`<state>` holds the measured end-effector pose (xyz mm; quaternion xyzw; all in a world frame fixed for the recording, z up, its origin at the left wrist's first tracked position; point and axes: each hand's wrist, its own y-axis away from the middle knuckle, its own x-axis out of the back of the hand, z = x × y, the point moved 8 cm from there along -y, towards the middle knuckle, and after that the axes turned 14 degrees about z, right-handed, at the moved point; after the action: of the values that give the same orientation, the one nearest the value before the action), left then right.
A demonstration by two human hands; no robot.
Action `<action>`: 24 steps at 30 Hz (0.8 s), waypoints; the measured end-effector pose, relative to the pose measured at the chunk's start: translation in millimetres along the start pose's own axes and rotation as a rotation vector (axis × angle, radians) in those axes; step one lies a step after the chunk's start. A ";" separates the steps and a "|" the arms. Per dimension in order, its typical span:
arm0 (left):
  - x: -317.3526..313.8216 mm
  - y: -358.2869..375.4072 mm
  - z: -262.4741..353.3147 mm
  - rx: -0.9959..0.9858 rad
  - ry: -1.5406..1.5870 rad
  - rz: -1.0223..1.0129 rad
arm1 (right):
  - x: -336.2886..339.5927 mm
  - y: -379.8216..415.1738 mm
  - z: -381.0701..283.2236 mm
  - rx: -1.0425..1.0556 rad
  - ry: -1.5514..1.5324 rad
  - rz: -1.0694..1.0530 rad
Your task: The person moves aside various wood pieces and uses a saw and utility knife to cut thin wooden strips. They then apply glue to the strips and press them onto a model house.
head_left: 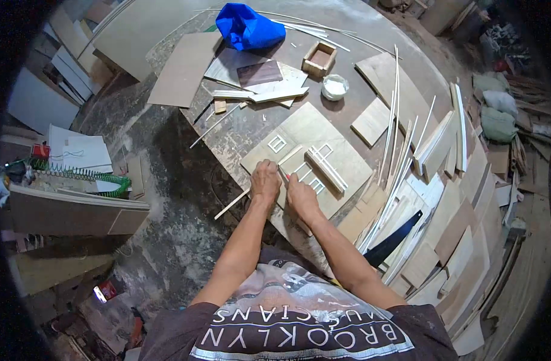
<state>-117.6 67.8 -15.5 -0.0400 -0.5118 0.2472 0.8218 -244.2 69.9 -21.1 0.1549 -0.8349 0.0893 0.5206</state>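
My left hand point(265, 180) is closed over a thin wooden strip point(231, 205), whose end sticks out past the board's edge to the lower left. Close beside it, my right hand point(302, 197) grips a small slender tool with a red part point(288, 177); its kind is too small to make out. Both hands rest over a square plywood board point(346, 157). White window frames point(277, 143) are set on this board, along with a strip-built piece point(326, 169) with white edges lying right of my hands.
A blue bag point(248, 27), a wooden box point(319, 59) and a bowl of white stuff point(334, 88) stand toward the back of the table. A handsaw point(393, 239) lies at the right among wood offcuts and long strips. A green coiled hose point(110, 183) hangs at left.
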 end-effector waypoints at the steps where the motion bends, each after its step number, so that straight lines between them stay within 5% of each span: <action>1: 2.1 0.5 2.1 -0.015 -0.002 -0.006 | 0.6 0.7 -0.4 -0.008 0.002 -0.015; 8: 2.4 0.3 5.1 -0.025 -0.057 -0.002 | 12.0 13.0 -1.5 0.036 -0.094 0.128; 12: 0.0 4.7 6.0 -0.037 0.016 0.030 | 15.1 22.5 11.8 -0.059 -0.071 -0.041; 24: 15.9 1.1 -18.1 -0.237 0.081 0.012 | 56.4 49.0 -9.4 -0.099 -0.362 0.054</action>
<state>-96.9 79.2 -11.3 -0.1497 -0.5037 0.1879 0.8298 -276.7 109.4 34.2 0.1200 -0.9222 0.0328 0.3661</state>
